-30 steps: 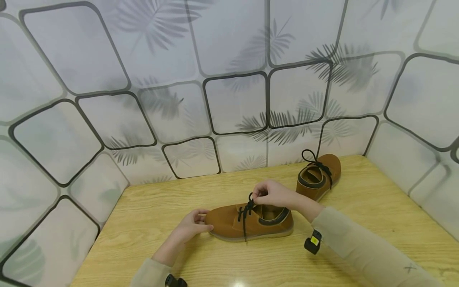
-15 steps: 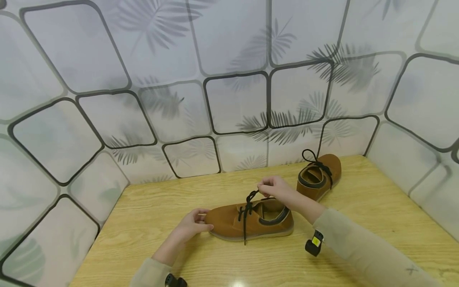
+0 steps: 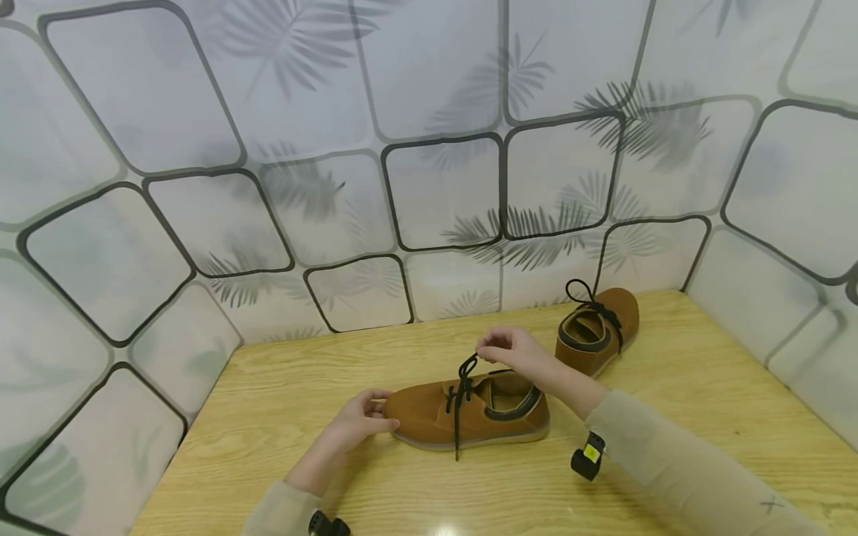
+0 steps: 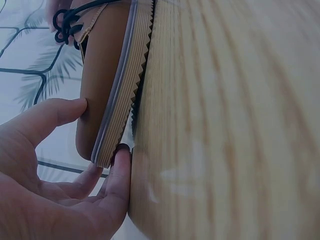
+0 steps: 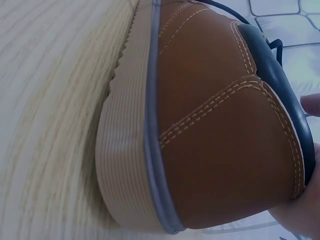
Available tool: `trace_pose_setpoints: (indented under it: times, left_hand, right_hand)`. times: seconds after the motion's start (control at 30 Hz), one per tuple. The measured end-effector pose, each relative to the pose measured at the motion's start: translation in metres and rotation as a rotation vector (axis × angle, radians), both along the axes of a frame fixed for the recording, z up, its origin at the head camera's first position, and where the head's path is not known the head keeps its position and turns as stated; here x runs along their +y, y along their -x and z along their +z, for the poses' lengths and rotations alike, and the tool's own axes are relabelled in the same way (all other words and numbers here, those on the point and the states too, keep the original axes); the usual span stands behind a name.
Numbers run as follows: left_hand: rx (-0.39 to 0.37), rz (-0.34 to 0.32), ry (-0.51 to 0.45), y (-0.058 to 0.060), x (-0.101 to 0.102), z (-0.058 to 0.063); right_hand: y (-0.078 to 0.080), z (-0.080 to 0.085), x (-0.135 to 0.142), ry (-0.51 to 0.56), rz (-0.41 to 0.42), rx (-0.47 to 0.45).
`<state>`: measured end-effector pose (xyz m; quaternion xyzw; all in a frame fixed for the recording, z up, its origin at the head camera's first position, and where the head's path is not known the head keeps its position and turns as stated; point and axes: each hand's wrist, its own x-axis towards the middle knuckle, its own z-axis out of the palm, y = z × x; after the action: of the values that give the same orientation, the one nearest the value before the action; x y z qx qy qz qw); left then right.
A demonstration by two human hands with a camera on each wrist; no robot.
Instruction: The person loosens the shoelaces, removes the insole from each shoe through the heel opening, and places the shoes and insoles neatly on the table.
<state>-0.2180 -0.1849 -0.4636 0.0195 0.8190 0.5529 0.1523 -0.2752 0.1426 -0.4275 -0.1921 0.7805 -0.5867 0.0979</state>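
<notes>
A brown leather shoe lies sole down on the wooden table, its toe pointing left. My left hand grips the toe; in the left wrist view the thumb presses the brown upper while a finger reaches under the front of the sole. Above the shoe's opening, my right hand pinches the black shoelace, which rises from the knot to the fingertips. A loose lace end hangs down the near side. The right wrist view is filled by the shoe's heel, with only parts of the right hand at the edge.
A second brown shoe, its black lace tied in a bow with one loop standing up, sits at the back right, toe away. Patterned cloth walls enclose the table at the back and sides.
My right hand has lifted up off the knot, drawing the lace taut, and then shifted slightly left. The hanging lace end reaches a little lower. My left hand stays at the toe.
</notes>
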Motion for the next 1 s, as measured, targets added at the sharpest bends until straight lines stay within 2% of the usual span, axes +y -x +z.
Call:
trace_pose_setpoints:
  times: [0.17, 0.27, 0.57, 0.77, 0.87, 1.0]
  left_hand:
    - [-0.002, 0.009, -0.006, -0.001, 0.0, 0.001]
    - [0.001, 0.007, -0.006, 0.0, 0.0, 0.001]
    - [0.007, 0.005, -0.002, 0.0, 0.0, -0.001]
    - [0.006, 0.002, -0.008, 0.0, 0.0, -0.001]
    - [0.002, 0.007, -0.008, 0.0, 0.0, 0.0]
    - [-0.002, 0.012, -0.01, 0.0, -0.001, -0.001]
  right_hand:
    - [-0.003, 0.002, -0.002, 0.025, -0.08, 0.058]
    - [-0.006, 0.005, -0.001, 0.054, -0.093, 0.095]
    - [-0.016, 0.016, 0.001, 0.121, 0.002, 0.195]
    - [-0.02, 0.012, -0.001, 0.172, 0.067, 0.282]
    - [-0.021, 0.01, -0.002, 0.182, 0.111, 0.289]
    - [-0.021, 0.008, -0.002, 0.174, 0.151, 0.251]
